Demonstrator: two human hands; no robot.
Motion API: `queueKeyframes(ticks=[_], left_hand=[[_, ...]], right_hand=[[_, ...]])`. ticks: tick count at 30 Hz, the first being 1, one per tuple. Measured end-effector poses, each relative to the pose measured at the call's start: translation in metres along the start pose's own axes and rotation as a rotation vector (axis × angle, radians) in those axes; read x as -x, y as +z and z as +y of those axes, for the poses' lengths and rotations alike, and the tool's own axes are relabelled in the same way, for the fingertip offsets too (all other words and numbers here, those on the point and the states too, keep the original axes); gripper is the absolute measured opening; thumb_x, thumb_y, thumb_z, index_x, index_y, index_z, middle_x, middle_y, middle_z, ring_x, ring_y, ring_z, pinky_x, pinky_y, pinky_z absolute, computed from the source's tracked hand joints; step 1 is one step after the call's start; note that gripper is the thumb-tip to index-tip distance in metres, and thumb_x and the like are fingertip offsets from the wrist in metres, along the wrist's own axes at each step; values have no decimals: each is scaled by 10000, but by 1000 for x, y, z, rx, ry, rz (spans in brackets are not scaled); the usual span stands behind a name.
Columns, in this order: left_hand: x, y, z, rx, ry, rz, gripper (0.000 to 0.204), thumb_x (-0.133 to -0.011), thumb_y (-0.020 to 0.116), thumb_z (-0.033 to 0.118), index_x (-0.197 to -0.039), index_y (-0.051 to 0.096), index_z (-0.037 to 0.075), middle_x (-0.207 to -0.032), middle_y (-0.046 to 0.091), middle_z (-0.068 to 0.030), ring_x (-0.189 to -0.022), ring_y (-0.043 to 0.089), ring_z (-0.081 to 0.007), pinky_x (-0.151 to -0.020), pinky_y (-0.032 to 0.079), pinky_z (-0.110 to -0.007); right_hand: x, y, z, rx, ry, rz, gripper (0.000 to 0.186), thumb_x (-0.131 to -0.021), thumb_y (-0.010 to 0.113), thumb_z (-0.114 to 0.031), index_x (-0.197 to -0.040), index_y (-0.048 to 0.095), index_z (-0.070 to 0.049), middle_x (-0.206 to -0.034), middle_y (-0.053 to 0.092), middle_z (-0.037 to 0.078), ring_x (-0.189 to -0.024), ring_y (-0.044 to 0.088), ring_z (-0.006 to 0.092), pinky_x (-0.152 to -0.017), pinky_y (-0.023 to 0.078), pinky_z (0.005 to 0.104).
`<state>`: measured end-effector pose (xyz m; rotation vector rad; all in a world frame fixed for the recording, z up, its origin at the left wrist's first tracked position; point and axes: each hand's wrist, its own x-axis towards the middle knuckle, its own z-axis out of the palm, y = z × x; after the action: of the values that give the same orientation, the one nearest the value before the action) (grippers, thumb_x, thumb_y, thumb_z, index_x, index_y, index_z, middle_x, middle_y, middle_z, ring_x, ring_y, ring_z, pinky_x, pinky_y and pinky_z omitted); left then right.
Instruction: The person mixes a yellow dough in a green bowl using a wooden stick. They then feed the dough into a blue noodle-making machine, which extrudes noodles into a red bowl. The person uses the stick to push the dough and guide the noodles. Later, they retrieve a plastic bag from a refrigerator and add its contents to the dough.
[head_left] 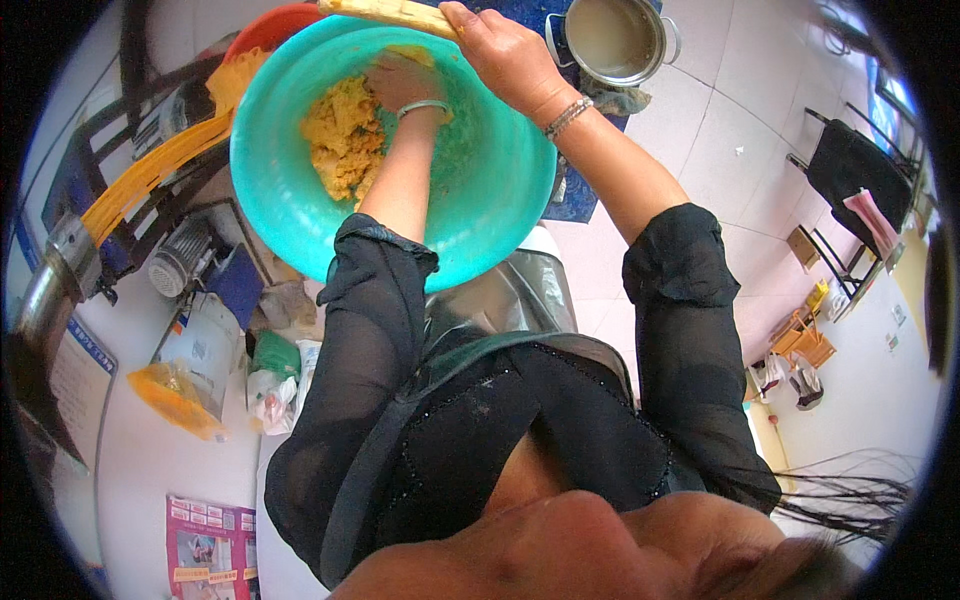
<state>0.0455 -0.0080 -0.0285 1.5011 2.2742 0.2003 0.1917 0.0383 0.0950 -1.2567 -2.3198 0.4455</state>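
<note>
At the right of the frame, 1 black chair stands over pale floor tiles, with a pink object near its seat. An orange-brown container sits at the lower right. At the left is a grey ribbed motor; below it, a green bag. A magenta poster hangs at the lower left.

Black sheer sleeves, glossy apron
The sleeves bunch near the elbows; the black top has glittering trim (tiny dots); a bangle rings the left wrist, a beaded bracelet the right.
</note>
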Motion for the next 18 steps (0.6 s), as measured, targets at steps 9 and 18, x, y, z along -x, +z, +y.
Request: queueKeyframes(ticks=[9,18], left_hand=[[142,-18,-47,-266,787,-692,441,-840,530,131,-1261,472,16,-1165,524,-222,-1092,542,-387,-849,486,-454],[99,-110,-61,799,40,-871,618,-672,751,208,-1181,489,-25,-1005,639,-179,-913,640,-288,-808,524,-366]], right_hand=[[-3,8,4,104,48,-46,440,-875,590,-158,-1296,464,-181,-780,567,67,-685,636,270,-560,549,370],[-50,-10,25,88,25,-106,391,-890,546,-164,-1274,485,-198,-926,611,132,-781,639,345,-652,535,443]])
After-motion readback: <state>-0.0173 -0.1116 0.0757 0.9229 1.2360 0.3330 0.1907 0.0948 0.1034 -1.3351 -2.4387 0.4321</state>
